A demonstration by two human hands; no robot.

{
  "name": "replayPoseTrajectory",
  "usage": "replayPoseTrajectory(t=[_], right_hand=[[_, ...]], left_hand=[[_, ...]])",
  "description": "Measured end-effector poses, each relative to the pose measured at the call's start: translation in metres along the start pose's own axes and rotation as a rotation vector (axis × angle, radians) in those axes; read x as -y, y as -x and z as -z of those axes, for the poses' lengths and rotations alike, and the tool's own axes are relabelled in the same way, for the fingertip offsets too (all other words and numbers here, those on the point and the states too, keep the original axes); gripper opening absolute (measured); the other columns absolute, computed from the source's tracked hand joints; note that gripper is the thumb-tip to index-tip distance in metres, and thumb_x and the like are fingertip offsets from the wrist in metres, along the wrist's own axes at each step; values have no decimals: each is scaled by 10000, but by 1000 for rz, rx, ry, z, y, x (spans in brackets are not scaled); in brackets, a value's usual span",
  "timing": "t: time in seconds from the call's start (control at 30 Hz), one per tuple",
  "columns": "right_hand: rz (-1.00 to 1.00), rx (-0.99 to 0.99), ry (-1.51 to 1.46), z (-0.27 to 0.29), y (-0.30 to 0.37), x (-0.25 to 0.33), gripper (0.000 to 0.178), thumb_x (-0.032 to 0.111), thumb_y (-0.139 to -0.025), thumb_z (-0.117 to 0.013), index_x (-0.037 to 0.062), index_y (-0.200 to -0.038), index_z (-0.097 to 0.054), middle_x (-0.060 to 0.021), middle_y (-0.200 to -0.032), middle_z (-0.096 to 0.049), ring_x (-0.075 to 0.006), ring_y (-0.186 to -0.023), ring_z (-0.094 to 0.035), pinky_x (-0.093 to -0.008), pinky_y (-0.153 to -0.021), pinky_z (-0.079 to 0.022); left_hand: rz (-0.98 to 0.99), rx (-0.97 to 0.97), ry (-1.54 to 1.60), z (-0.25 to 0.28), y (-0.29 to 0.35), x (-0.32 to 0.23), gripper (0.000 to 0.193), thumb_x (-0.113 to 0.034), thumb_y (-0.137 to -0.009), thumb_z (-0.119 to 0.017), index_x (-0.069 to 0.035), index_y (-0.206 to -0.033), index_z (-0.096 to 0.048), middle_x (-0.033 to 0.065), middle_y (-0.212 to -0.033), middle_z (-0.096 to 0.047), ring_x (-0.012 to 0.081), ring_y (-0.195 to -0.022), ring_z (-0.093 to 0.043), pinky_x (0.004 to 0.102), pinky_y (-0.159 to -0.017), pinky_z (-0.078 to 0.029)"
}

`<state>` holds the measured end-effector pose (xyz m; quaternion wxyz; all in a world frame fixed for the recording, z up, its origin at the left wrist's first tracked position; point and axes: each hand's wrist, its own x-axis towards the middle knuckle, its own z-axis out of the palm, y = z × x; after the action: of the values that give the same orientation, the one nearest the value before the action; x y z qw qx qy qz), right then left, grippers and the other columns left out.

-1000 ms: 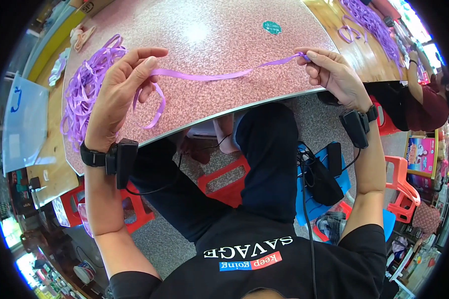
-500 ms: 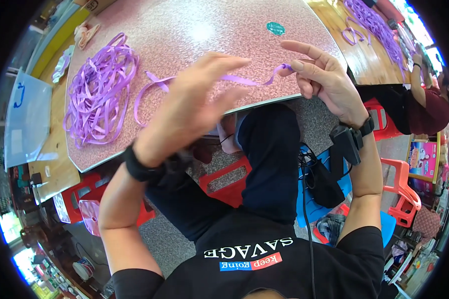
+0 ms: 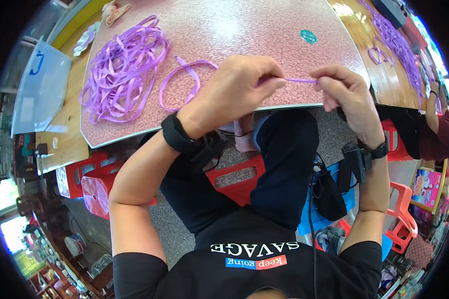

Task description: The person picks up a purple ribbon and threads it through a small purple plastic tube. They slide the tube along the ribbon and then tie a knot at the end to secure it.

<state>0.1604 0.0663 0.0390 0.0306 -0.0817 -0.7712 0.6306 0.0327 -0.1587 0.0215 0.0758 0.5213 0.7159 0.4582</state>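
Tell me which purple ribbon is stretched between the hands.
The strand running from the left hand to the right hand; the tangled heap lies left on the pink table, the other pile on the wooden table, upper right.

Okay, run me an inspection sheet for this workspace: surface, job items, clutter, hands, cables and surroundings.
Surface: pink speckled table bearing a round teal sticker.
Job's things: purple ribbon stretched between both hands; ribbon loop lying left of them; tangled ribbon pile farther left.
Clutter: pale crumpled item at the table's far left.
Hands: left hand and right hand both pinching the ribbon, a short span apart.
Cables: black cable running down over the black shirt.
Surroundings: red stool below the table; another person's arm at far right.
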Motion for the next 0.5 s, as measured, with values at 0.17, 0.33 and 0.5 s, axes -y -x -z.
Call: replayPoseTrajectory(t=[0.17, 0.33, 0.5], right_hand=[[-107, -218, -176, 63, -7, -27, 188, 135, -966, -533, 11, -1079, -618, 19, -799, -533, -35, -594, -447, -196, -549, -417], [-138, -446, -195, 137, -2, -64, 206, 156, -984, -544, 20, -1125, -607, 31, -809, -510, -22, -591, -411, -196, -555, -401], [-69, -475, -48, 179, 3, -89, 227, 147, -986, -547, 13, -1155, -617, 43, -785, -495, -18, -586, -417, -199, -557, -413]], left_hand=[[14, -74, -87, 59, 21, 32, 162, -146, -904, -673, 4, -962, -691, 109, -777, -690, 183, -697, -655, 302, -640, -506], [42, 0, -308, 126, 42, 57, 188, -178, -930, -658, -9, -1008, -673, 70, -842, -678, 160, -811, -634, 290, -753, -487], [90, 51, -369, 159, 54, 66, 177, -152, -911, -670, -12, -1019, -660, 73, -937, -654, 169, -905, -617, 310, -830, -481]])
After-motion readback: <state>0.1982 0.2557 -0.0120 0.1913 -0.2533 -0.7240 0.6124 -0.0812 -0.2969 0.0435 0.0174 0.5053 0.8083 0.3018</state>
